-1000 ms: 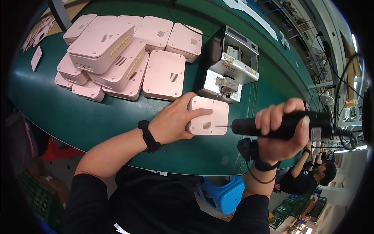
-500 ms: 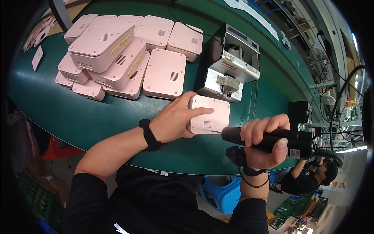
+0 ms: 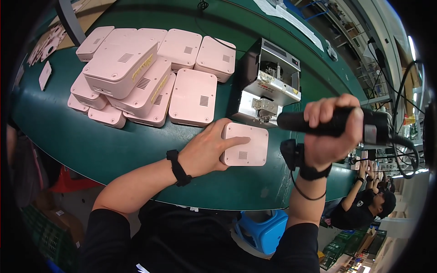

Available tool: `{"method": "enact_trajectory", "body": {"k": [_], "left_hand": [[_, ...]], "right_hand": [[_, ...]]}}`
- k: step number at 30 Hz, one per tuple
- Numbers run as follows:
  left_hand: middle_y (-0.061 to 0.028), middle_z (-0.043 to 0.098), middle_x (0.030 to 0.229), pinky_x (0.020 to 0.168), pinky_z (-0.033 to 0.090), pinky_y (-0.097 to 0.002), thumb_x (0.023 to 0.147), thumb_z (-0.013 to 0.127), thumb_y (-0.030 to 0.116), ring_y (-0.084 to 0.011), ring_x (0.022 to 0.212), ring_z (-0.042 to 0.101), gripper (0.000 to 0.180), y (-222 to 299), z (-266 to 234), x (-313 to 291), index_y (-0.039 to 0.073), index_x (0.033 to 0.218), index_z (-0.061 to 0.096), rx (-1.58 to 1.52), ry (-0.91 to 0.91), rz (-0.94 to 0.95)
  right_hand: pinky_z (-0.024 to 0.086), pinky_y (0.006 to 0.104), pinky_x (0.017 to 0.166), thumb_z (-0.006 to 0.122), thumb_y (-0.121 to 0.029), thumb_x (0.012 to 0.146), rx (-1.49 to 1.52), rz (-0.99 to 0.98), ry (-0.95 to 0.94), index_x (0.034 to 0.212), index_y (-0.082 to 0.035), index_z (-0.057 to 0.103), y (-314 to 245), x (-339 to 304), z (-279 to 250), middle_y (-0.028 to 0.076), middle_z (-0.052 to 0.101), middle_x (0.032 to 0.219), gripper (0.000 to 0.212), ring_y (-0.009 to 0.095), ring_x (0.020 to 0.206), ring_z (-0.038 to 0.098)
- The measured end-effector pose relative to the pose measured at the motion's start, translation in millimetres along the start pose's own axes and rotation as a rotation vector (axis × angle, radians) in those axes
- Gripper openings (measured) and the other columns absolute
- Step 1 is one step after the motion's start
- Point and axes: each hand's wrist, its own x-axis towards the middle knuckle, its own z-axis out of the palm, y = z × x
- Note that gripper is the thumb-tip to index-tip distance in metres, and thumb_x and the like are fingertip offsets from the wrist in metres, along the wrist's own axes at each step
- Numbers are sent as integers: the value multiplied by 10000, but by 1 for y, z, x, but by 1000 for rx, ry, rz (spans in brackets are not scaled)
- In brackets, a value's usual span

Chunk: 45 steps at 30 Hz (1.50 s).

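A small pale pink plastic box (image 3: pixel 256 152), with corner screw holes and a vent grille, lies flat on the green table. My left hand (image 3: pixel 205 152) grips its left side, one finger stretched over the top. My right hand (image 3: pixel 334 129) is wrapped round a black corded electric screwdriver (image 3: pixel 293 123), raised to the right of the box. The screwdriver's nose points left, at the front of a screw feeder (image 3: pixel 268 86) with a metal face and black side. Its bit cannot be made out against the feeder.
Several similar pink boxes (image 3: pixel 193 98) are stacked and laid out at the left and back. A small pale plate (image 3: pixel 45 75) lies at the far left of the green table (image 3: pixel 136 159). A blue stool (image 3: pixel 264 230) stands below the table edge. Another person (image 3: pixel 364 207) sits at the right.
My right hand has lifted the screwdriver off the box's lower right corner and carried it up and right, to the feeder's front. My left hand stays on the box. The whole view has shifted slightly.
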Motion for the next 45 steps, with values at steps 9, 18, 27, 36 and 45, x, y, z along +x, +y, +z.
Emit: {"method": "enact_trajectory", "body": {"k": [9,18,27,36,45], "left_hand": [[-190,421,1315,1003,470,-428,603,844,93,-391,1208,493,765,-8,-2,-3,256,1304,585,23,29,10],[-191,419,1300,1017,462,-410,588,855,100,-379,1205,498,785,-6,3,-2,234,1310,576,18,49,34],[-201,424,1325,992,477,-429,604,849,106,-391,1215,493,798,-7,2,-2,287,1326,560,1,37,23],[-186,431,1278,1011,461,-408,589,863,111,-370,1195,502,787,-5,2,-3,224,1312,573,32,47,47],[-194,433,1275,1012,461,-408,590,863,110,-376,1193,505,771,-5,2,-2,224,1301,587,21,52,42]], "right_hand": [[405,307,536,472,-437,946,36,148,-40,967,-55,474,-6,-23,7,41,473,644,383,153,488,443],[445,352,612,765,-500,758,-3,372,-71,978,-76,446,-44,-68,41,62,518,666,575,192,574,510],[441,354,612,767,-526,754,-10,357,-75,970,-80,441,-40,-67,43,61,518,668,594,191,576,512],[432,344,567,706,-532,786,29,237,-100,967,-73,431,-36,-69,37,56,503,655,565,183,527,492],[452,364,621,784,-532,729,15,348,-60,959,-82,442,-39,-74,37,58,519,659,610,199,567,520]]}}
